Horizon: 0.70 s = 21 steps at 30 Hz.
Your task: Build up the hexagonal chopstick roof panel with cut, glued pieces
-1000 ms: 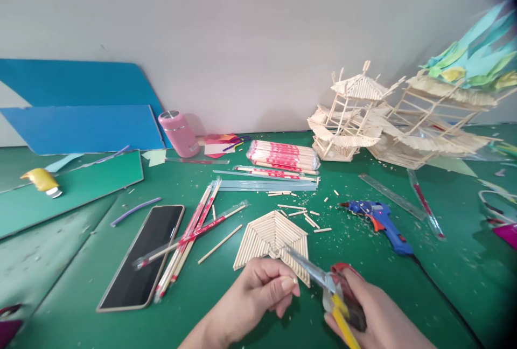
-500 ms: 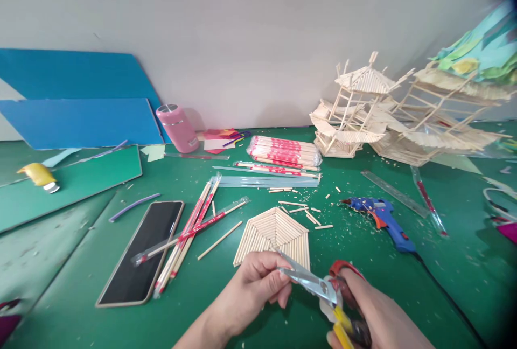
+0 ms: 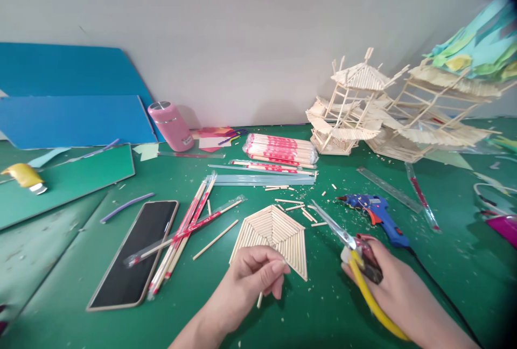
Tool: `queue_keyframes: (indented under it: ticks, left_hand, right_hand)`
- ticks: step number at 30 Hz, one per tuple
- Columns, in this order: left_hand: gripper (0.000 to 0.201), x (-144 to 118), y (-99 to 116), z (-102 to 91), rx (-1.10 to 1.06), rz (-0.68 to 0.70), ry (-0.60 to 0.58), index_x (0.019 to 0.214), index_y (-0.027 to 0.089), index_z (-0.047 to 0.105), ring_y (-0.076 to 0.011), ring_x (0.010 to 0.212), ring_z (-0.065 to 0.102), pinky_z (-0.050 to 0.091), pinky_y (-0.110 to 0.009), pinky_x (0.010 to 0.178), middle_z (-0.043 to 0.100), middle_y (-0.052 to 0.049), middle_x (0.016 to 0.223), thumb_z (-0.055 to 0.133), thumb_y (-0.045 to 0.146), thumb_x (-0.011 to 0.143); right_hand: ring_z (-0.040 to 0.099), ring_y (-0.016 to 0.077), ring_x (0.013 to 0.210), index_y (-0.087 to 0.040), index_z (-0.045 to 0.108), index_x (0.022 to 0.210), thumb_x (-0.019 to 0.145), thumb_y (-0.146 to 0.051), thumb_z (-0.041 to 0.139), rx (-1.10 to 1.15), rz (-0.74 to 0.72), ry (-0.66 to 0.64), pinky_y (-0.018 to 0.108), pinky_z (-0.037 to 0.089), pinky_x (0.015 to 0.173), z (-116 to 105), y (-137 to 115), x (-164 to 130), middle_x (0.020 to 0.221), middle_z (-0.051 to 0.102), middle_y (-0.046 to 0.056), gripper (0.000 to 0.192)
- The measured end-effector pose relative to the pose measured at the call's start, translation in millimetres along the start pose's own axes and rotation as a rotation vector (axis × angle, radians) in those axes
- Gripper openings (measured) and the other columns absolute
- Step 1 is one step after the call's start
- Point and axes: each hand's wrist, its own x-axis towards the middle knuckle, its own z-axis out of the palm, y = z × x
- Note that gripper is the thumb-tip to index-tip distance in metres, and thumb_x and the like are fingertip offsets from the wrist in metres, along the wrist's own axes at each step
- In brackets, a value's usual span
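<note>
My left hand point(image 3: 256, 276) is closed in a pinch, its thumb pressed to the fingers. A short wooden stick point(image 3: 259, 300) pokes out below it, the rest hidden in the hand. Just behind lies a fan-shaped panel point(image 3: 271, 225) of wooden sticks set in rings, its near edge partly covered by the hand. My right hand point(image 3: 388, 279) is wrapped round a pair of scissors point(image 3: 332, 223). Their blades point away and to the left, close together, and one long yellow handle point(image 3: 374, 306) swings toward me. The blades are apart from the stick.
Cut stick pieces point(image 3: 309, 214) lie behind the panel. A blue glue gun point(image 3: 377, 214) with a black cord is at the right. Wrapped chopsticks point(image 3: 189, 230) cross a phone point(image 3: 135, 255) at the left. Stick-built pavilions point(image 3: 351, 117) and a pink flask point(image 3: 172, 125) stand by the wall.
The scissors have moved away to the right from my left hand, and their blades have closed up. My left hand stays near the panel; a stick end now shows below it.
</note>
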Motion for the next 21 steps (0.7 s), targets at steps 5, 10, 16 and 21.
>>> queue_keyframes:
  ticks: [5, 10, 16, 21]
  left_hand:
    - [0.028, -2.1, 11.1, 6.1, 0.363, 0.049, 0.057, 0.063, 0.015, 0.051, -0.0081, 0.048, 0.037, 0.028, -0.021, 0.046, 0.043, 0.003, 0.051, 0.048, 0.035, 0.082]
    - [0.02, -8.4, 5.5, 26.3, 1.119, 0.371, -0.085, 0.055, 0.017, 0.041, -0.0108, 0.054, 0.037, 0.029, -0.024, 0.054, 0.046, 0.001, 0.054, 0.043, 0.014, 0.075]
    - [0.017, -11.2, -14.8, 38.5, 1.299, 0.366, -0.179, 0.056, 0.017, 0.045, -0.0102, 0.046, 0.038, 0.025, -0.025, 0.048, 0.052, 0.001, 0.051, 0.049, 0.018, 0.073]
    - [0.023, -20.1, 7.3, 34.8, 1.079, 0.047, -0.142, 0.059, 0.017, 0.041, -0.0069, 0.049, 0.038, 0.026, -0.018, 0.046, 0.049, 0.004, 0.055, 0.039, 0.015, 0.083]
  right_hand:
    - [0.064, 0.0281, 0.079, -0.022, 0.051, 0.102, 0.073, -0.054, 0.049, -0.275, 0.137, 0.103, 0.036, 0.049, 0.061, -6.4, 44.3, 8.2, 0.09, 0.066, 0.008, 0.043]
    - [0.061, 0.0277, 0.087, -0.02, 0.055, 0.101, 0.071, -0.06, 0.051, -0.352, -0.061, 0.232, 0.041, 0.05, 0.072, -18.2, 59.6, -2.8, 0.102, 0.062, 0.01, 0.05]
    - [0.061, 0.0153, 0.079, -0.025, 0.056, 0.098, 0.079, -0.021, 0.056, -0.025, -0.692, 0.217, 0.025, 0.05, 0.07, -3.7, -20.8, -18.4, 0.087, 0.063, 0.003, 0.02]
    - [0.057, 0.013, 0.063, -0.023, 0.061, 0.088, 0.08, -0.014, 0.053, 0.139, -0.765, -0.058, 0.024, 0.049, 0.056, 23.0, -61.3, -18.5, 0.074, 0.061, 0.002, 0.014]
